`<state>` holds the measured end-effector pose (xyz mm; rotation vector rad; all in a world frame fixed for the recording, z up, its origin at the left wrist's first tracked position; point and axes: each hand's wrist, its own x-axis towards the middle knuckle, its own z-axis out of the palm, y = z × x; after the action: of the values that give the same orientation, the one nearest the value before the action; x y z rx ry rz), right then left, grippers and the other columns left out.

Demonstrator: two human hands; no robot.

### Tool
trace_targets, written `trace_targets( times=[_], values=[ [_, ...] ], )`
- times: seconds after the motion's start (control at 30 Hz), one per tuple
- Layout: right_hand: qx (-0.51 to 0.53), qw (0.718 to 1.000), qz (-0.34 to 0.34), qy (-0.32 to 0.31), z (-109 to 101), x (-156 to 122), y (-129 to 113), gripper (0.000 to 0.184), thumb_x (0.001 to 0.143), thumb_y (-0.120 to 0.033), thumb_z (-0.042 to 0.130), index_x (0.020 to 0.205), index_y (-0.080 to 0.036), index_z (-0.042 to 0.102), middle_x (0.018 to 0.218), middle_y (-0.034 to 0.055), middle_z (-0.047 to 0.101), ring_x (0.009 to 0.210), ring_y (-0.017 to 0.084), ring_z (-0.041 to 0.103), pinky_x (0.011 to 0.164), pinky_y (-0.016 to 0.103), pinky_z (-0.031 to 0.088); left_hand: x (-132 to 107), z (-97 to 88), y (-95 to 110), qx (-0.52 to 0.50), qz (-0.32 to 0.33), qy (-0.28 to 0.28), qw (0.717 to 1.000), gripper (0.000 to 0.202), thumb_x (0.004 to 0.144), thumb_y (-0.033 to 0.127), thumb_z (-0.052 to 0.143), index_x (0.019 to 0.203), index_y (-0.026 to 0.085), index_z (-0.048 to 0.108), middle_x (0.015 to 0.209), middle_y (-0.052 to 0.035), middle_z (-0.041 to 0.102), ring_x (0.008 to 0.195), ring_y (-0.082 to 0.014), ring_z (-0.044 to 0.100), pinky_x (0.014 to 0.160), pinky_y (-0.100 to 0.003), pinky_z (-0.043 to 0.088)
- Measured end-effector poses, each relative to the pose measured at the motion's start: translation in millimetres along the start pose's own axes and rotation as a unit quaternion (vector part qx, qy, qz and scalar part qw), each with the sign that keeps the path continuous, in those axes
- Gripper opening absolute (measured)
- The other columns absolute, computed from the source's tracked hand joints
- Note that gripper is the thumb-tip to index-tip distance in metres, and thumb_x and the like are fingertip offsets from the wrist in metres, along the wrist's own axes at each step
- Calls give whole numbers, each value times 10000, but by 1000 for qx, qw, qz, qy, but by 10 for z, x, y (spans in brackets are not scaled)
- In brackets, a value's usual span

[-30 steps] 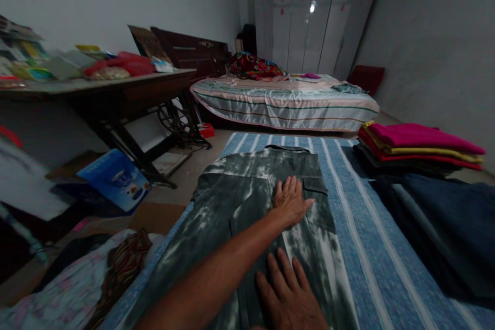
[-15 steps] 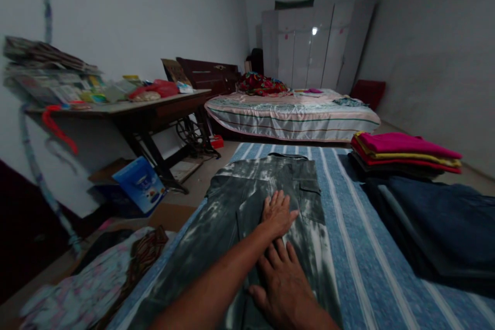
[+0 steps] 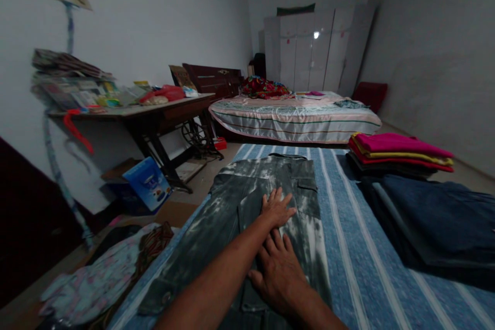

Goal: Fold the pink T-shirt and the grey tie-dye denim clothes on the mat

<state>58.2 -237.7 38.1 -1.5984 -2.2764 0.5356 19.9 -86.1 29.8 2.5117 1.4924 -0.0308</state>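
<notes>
Grey-green washed trousers [image 3: 247, 196] lie flat on a blue striped sheet [image 3: 348, 227]. My left hand [image 3: 276, 209] rests palm down on the trousers below a side pocket, fingers spread. Just behind it, my right hand [image 3: 280, 276] also lies flat on the cloth, fingers stretched out and touching the left wrist. Neither hand holds anything.
Folded dark blue cloth [image 3: 433, 221] and a stack of pink, yellow and red folded clothes [image 3: 398, 152] lie at the right. A bed [image 3: 294, 116] stands behind. A cluttered sewing table [image 3: 154, 111], a blue box [image 3: 149, 183] and a floral cloth heap [image 3: 96, 283] are at the left.
My right hand slid forward up the trousers until it met the left wrist, and the left hand drew back slightly. The view also rose and pulled back.
</notes>
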Motion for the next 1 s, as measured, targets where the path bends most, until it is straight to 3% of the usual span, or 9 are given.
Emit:
trace_targets(
  times=[0.37,0.5,0.7,0.87,1.0],
  values=[
    [-14,1000,-2,-7,-29,-17,-6,699,886,-524,497,1496,-279,258,1564,74,203,1423,355,144,1122,570,161,-47,1,29,-7,-2,4,1000,643,899,626,312,1459,309,303,1596,-89,103,1457,-290,63,1124,-576,89],
    [-20,1000,10,-8,6,-4,-1,683,891,-604,433,1452,-219,377,1548,116,234,1426,353,129,1126,570,140,-55,-72,-133,-12,6,3,1000,699,907,626,275,1475,220,284,1588,-124,123,1458,-268,73,1144,-517,93],
    [-31,999,11,-17,41,-13,9,662,906,-615,384,1410,-191,448,1516,150,297,1425,342,132,1127,564,133,-76,-72,-490,19,-58,40,997,719,916,619,230,1463,159,309,1572,-146,184,1450,-268,133,1149,-468,121],
    [-42,999,16,-18,71,-14,29,650,905,-622,379,1402,-211,459,1515,135,307,1425,336,142,1130,550,147,-75,34,-517,16,-55,59,997,737,905,647,191,1462,182,316,1576,-114,190,1455,-251,117,1155,-458,112],
    [-48,999,15,-22,99,-13,47,658,904,-638,366,1409,-226,452,1519,127,303,1426,338,137,1128,552,151,-127,-20,-509,-2,-46,60,997,707,910,627,236,1450,182,336,1568,-113,224,1450,-249,141,1158,-452,120]
  ],
)
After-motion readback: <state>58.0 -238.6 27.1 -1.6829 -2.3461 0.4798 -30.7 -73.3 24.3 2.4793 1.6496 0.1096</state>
